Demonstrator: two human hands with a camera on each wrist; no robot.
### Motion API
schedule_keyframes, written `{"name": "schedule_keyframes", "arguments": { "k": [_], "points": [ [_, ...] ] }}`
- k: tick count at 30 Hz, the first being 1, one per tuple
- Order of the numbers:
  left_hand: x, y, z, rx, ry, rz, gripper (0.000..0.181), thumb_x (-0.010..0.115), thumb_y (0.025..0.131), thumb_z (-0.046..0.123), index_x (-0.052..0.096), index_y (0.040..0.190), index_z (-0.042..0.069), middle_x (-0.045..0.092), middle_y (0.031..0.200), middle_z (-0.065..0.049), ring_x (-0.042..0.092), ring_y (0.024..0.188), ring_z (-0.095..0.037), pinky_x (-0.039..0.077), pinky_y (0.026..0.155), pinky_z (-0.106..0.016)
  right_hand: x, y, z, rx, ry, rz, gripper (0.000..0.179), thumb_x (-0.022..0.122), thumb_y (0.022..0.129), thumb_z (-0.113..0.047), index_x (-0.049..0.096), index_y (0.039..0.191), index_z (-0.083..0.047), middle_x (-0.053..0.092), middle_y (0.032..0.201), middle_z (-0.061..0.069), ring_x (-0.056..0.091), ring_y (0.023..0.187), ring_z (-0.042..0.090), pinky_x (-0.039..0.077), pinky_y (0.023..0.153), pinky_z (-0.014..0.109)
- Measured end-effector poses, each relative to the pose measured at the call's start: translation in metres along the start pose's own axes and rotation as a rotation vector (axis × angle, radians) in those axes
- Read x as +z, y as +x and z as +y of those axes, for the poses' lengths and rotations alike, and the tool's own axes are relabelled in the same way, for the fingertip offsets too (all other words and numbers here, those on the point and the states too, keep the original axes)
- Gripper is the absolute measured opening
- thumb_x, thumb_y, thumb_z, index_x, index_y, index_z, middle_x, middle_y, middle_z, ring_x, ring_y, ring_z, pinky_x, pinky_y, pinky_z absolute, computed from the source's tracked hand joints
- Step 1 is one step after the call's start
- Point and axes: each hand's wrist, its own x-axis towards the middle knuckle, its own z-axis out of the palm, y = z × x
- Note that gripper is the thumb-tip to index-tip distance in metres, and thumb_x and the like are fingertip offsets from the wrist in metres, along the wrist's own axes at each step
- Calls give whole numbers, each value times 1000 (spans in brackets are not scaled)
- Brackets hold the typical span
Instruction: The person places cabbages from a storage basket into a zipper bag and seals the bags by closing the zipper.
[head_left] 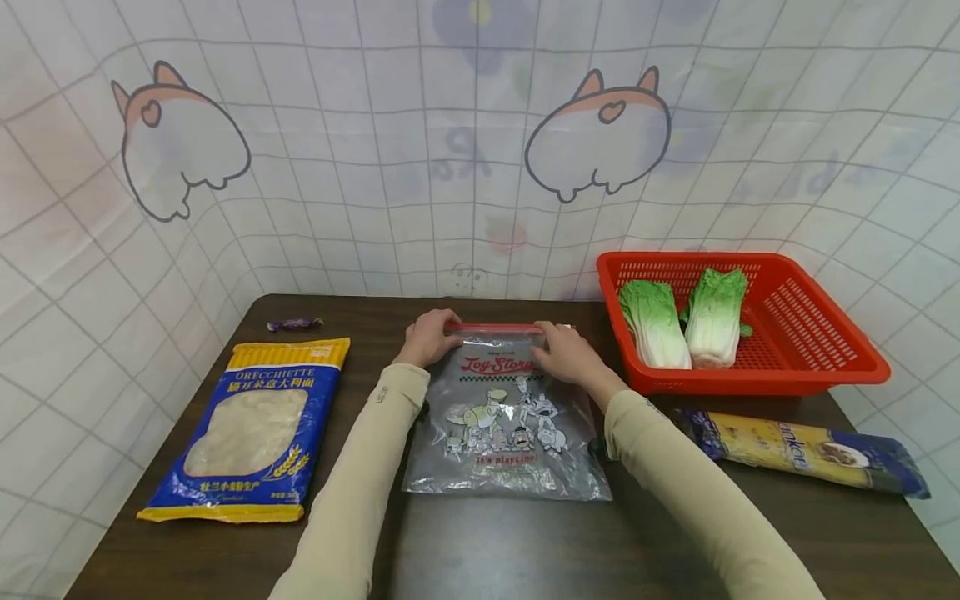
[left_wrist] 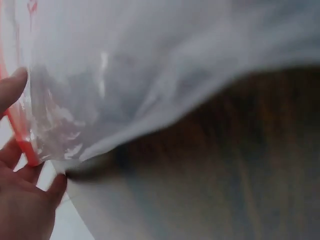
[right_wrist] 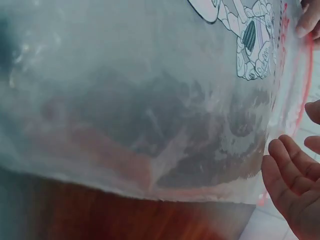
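Observation:
A clear zip bag (head_left: 510, 467) with a red top strip and printed cartoon figures is held upright or slightly tilted over the table. At its top left corner, my left hand (head_left: 429, 337) pinches the edge; in the left wrist view the thumb (left_wrist: 12, 89) lies on the near face and other fingers are by the red strip (left_wrist: 20, 132). My right hand (head_left: 567, 354) holds the top right edge, its fingers (right_wrist: 287, 167) against the plastic in the right wrist view. The bag looks flat, with no contents visible.
Left on the dark table (head_left: 480, 550) lies a blue and yellow orecchiette pack (head_left: 247, 433), with a purple-wrapped candy (head_left: 295, 324) behind it. To the right, a red basket (head_left: 847, 358) holds two cabbages (head_left: 716, 321); a long pasta pack (head_left: 802, 450) lies in front.

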Motion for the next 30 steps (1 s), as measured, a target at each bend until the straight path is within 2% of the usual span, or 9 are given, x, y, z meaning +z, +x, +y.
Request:
{"name": "schedule_keyframes", "arguments": {
  "k": [2,5,8,12,16,22,27,30],
  "points": [
    [-1,-2,-3,38,-70,38,23,71,91,20,68,111,9,63,116,-12,58,108,-28,45,93,-47,1,-1,1,-21,23,7,54,60,94,-20,45,142,2,63,114,21,61,98,33,50,89,51],
    [-5,-6,-3,85,-162,56,18,72,90,19,70,102,7,66,103,-11,59,91,-26,49,81,-41,3,-4,2,-43,64,24,54,60,94,-19,45,141,3,66,102,17,61,86,28,52,82,48],
    [-10,-12,-2,96,-221,52,19,72,90,23,72,101,7,67,101,-9,58,86,-22,49,76,-36,2,-8,2,-41,143,43,55,60,95,-18,42,143,3,65,98,14,58,78,24,52,76,44],
    [-16,-22,4,106,-263,72,23,72,90,25,74,102,6,68,101,-8,58,85,-21,49,76,-35,0,-13,-3,-17,248,58,59,59,96,-19,35,148,-2,64,100,13,57,76,23,52,73,41],
    [-20,-34,13,134,-257,96,20,72,90,22,75,100,5,67,100,-9,57,85,-21,49,76,-35,2,-14,-9,25,277,48,57,56,99,-26,36,150,-10,65,111,15,62,87,26,54,81,45],
    [-23,-52,28,153,-238,96,16,69,92,19,76,99,6,67,100,-7,58,85,-20,50,76,-35,4,-18,-18,105,326,23,47,51,101,-37,50,140,-11,62,126,15,60,109,31,48,93,50],
    [-27,-68,40,158,-237,125,13,69,92,16,76,98,7,67,97,-5,59,83,-18,50,73,-33,4,-20,-26,130,335,58,44,48,101,-42,60,127,-9,63,121,12,59,110,30,48,93,48],
    [-32,-79,50,168,-227,128,12,69,91,15,76,96,7,67,95,-4,58,81,-17,50,71,-32,1,-21,-32,163,352,99,44,50,99,-46,64,119,-9,66,111,10,60,100,28,49,88,46]
  ]
}}
